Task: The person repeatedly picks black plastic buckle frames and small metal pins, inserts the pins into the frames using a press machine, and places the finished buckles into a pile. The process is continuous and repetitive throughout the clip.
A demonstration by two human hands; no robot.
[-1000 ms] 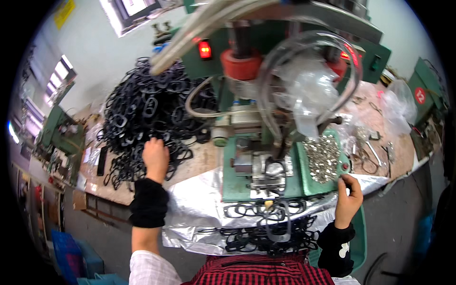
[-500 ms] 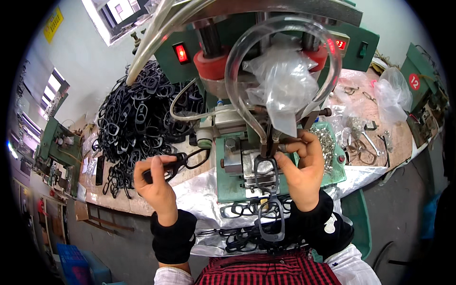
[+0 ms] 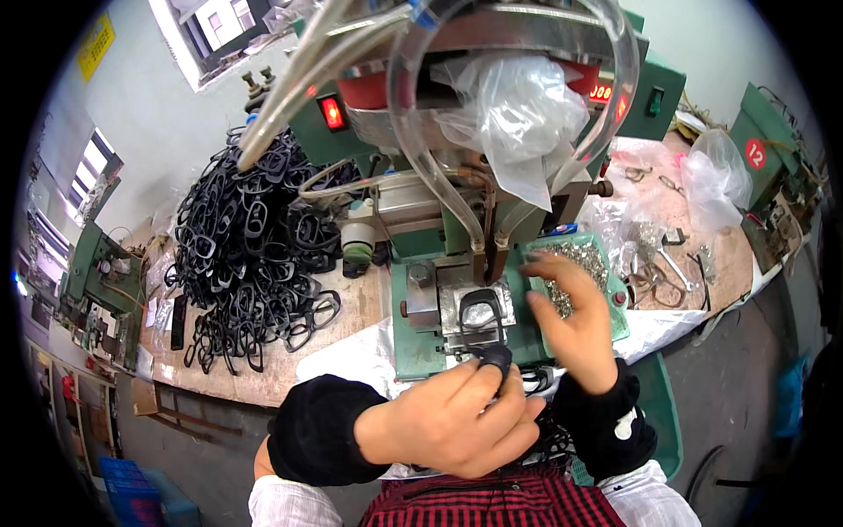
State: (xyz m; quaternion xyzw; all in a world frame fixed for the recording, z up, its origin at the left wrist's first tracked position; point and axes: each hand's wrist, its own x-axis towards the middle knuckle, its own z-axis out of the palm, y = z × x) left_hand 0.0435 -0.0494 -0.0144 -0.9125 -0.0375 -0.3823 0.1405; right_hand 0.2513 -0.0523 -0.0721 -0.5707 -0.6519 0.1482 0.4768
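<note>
My left hand (image 3: 457, 417) is closed around the near end of a black eyeglass frame (image 3: 501, 309). One rim of that frame lies over the metal block (image 3: 450, 299) of a green bench press, below two thin copper-coloured electrodes (image 3: 486, 255); my fingers hide the rest. My right hand (image 3: 575, 325) is just right of the block, thumb and forefinger apart with nothing visible between them. Beside its fingertips a green tray (image 3: 621, 316) holds many small metal parts (image 3: 580, 255).
A tall heap of black eyeglass frames (image 3: 255, 228) covers the bench on the left. Clear hoses (image 3: 404, 114) and a plastic bag (image 3: 527, 123) hang over the press. A wrench (image 3: 676, 268) lies on the right. A green basket (image 3: 665, 413) stands below the bench edge.
My left hand has come from the left side to the front of the press. My right hand has left the electrodes and moved right, its fingers opening. The press head sits higher in the picture.
</note>
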